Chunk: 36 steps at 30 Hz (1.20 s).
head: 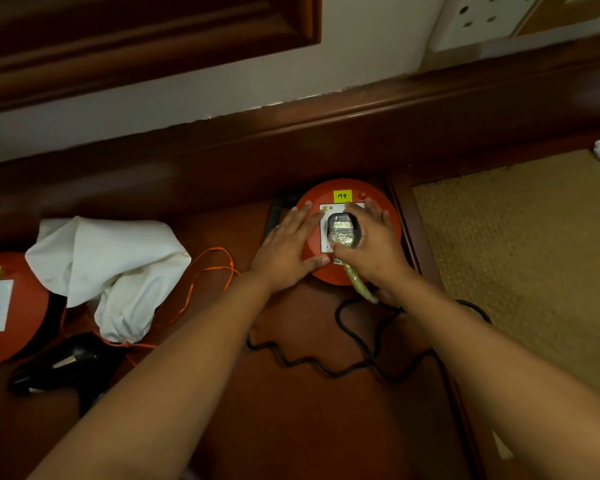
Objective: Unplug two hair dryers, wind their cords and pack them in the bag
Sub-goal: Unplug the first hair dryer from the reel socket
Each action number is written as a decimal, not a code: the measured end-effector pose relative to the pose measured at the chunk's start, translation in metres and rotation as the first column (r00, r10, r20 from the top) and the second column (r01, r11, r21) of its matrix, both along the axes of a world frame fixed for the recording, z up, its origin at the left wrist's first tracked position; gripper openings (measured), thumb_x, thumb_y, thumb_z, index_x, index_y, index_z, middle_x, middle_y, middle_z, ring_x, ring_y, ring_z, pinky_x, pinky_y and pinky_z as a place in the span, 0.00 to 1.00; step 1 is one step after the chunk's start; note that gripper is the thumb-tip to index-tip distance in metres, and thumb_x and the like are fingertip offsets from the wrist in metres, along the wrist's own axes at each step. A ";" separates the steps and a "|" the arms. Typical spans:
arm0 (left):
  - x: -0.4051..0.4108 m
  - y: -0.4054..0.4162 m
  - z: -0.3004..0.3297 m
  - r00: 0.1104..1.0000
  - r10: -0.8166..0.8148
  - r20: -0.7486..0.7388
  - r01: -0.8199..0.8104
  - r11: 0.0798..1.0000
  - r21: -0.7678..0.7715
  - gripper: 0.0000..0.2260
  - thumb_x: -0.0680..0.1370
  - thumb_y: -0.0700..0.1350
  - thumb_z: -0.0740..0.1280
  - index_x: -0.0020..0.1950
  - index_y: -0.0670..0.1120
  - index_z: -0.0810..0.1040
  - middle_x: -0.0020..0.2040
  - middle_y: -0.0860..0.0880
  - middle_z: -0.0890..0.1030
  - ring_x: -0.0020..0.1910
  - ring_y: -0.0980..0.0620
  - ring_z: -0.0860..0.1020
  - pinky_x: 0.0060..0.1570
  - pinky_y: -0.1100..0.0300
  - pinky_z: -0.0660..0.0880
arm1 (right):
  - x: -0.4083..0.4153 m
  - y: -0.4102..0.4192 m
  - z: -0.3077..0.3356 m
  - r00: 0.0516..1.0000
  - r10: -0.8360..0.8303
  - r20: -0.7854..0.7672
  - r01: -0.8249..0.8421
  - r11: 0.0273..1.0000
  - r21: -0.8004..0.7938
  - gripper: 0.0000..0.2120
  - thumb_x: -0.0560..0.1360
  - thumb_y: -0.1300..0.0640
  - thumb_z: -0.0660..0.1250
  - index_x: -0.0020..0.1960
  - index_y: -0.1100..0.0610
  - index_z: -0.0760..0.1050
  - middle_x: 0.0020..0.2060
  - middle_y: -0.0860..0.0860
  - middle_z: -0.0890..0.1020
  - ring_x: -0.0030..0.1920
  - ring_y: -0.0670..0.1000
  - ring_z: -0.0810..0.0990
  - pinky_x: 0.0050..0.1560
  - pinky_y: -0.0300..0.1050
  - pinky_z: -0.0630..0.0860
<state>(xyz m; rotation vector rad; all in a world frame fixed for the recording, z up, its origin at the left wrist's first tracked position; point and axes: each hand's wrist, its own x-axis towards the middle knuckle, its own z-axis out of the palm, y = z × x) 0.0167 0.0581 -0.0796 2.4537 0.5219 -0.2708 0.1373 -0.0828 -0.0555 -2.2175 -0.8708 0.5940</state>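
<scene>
On the dark wooden floor beside the skirting board sits an orange cable reel (388,216) with a yellow tag marked M9 and a white socket plate on its face. A black plug (342,226) sits in that socket, its base wrapped in yellowish tape that runs on down the black cord (347,370). The cord loops in wavy bends across the floor toward the camera, passing under the right forearm. To the left lies a crumpled white cloth bag (115,268) with a thin orange cable (201,275) curling beside it. Just below the bag, a black hair dryer (63,365) lies on the floor. A second orange reel (21,313), also with a socket plate and a dark plug in it, sits at the far left edge. A woven mat (534,258) covers the floor to the right.

The left hand (288,247) lies flat on the reel's left side, fingers spread and straight, gripping nothing. The right hand (371,244) curls around the plug from the right, thumb and fingers closed on its sides. Both forearms reach forward from the bottom of the view.
</scene>
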 end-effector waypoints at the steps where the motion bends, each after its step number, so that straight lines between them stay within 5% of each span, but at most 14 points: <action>1: 0.000 0.000 0.000 1.000 -0.001 0.000 0.001 1.000 -0.001 0.38 0.74 0.63 0.65 0.78 0.57 0.48 0.79 0.55 0.43 0.77 0.53 0.43 0.74 0.42 0.54 | 0.000 0.000 0.000 1.000 0.005 0.011 -0.005 1.000 -0.011 0.29 0.68 0.53 0.73 0.66 0.57 0.70 0.67 0.56 0.73 0.76 0.55 0.55 0.74 0.59 0.51; 9: 0.000 -0.001 0.002 1.000 0.005 0.007 -0.005 1.000 -0.013 0.39 0.74 0.62 0.66 0.78 0.57 0.48 0.79 0.54 0.43 0.77 0.52 0.43 0.73 0.41 0.55 | 0.001 0.003 0.005 0.996 0.037 0.075 -0.033 0.998 -0.046 0.31 0.62 0.46 0.69 0.61 0.58 0.74 0.59 0.57 0.77 0.68 0.60 0.68 0.66 0.64 0.65; 20: 0.001 -0.003 0.002 1.000 0.009 0.005 -0.009 1.000 0.006 0.38 0.74 0.62 0.65 0.78 0.56 0.48 0.79 0.54 0.44 0.78 0.52 0.43 0.74 0.43 0.54 | 0.008 0.005 0.014 0.990 0.112 0.082 -0.107 0.992 -0.067 0.27 0.63 0.50 0.72 0.58 0.61 0.74 0.55 0.57 0.77 0.63 0.59 0.72 0.63 0.63 0.68; 26: 0.000 -0.004 0.003 1.000 0.012 0.009 -0.013 1.000 0.006 0.38 0.74 0.61 0.66 0.78 0.56 0.48 0.79 0.54 0.44 0.78 0.52 0.43 0.74 0.44 0.53 | -0.001 0.006 0.000 0.984 0.065 0.163 -0.048 0.993 -0.108 0.33 0.65 0.49 0.75 0.65 0.60 0.71 0.61 0.59 0.71 0.67 0.59 0.67 0.70 0.60 0.60; 36: -0.001 -0.003 0.000 1.000 0.011 0.026 -0.011 1.000 0.008 0.38 0.74 0.62 0.65 0.78 0.57 0.48 0.79 0.54 0.44 0.77 0.52 0.43 0.74 0.44 0.53 | -0.007 0.014 -0.005 0.985 -0.046 0.167 0.053 0.998 -0.038 0.25 0.62 0.53 0.71 0.56 0.63 0.75 0.55 0.58 0.76 0.64 0.59 0.70 0.67 0.57 0.61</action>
